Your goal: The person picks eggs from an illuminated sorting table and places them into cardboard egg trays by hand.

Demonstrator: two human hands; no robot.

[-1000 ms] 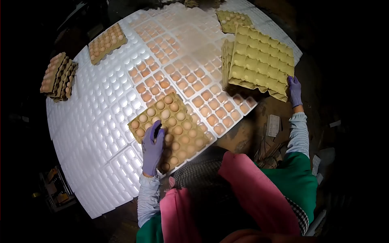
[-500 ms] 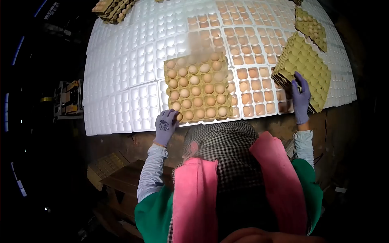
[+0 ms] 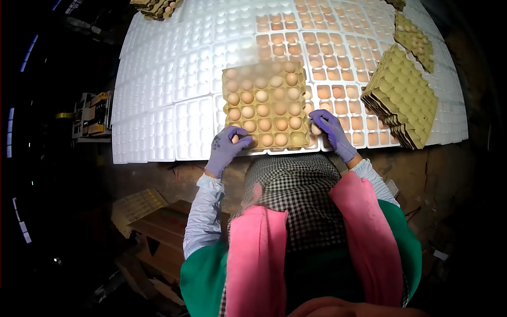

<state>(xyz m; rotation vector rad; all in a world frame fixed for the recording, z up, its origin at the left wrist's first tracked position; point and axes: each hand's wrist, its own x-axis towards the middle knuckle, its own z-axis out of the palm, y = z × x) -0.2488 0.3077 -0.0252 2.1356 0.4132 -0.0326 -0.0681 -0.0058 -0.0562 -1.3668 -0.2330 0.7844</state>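
Note:
A pulp egg tray [image 3: 303, 108] filled with rows of brown eggs lies in front of me on white plastic trays. My left hand [image 3: 227, 149], in a purple-grey glove, is at its near left corner with fingers and thumb closed around an egg [image 3: 235, 138]. By the near right corner, my gloved right hand [image 3: 331, 133] pinches another egg [image 3: 316, 129] just outside the pulp tray's edge. The pulp tray's near right cell [image 3: 298, 138] holds no egg. My left fingers hide part of the near left cells.
White trays with eggs [image 3: 338, 108] lie to the right and behind; egg-free white trays [image 3: 193, 127] spread left. A stack of pulp trays [image 3: 404, 95] stands at right, another tray [image 3: 414, 39] beyond it. More pulp trays [image 3: 157, 8] sit far left. Cardboard boxes [image 3: 163, 232] are below.
My right hand has moved left from the stack of pulp trays to the egg tray's near right corner, now pinching an egg. The near right cell has lost its egg. My left hand has curled around an egg.

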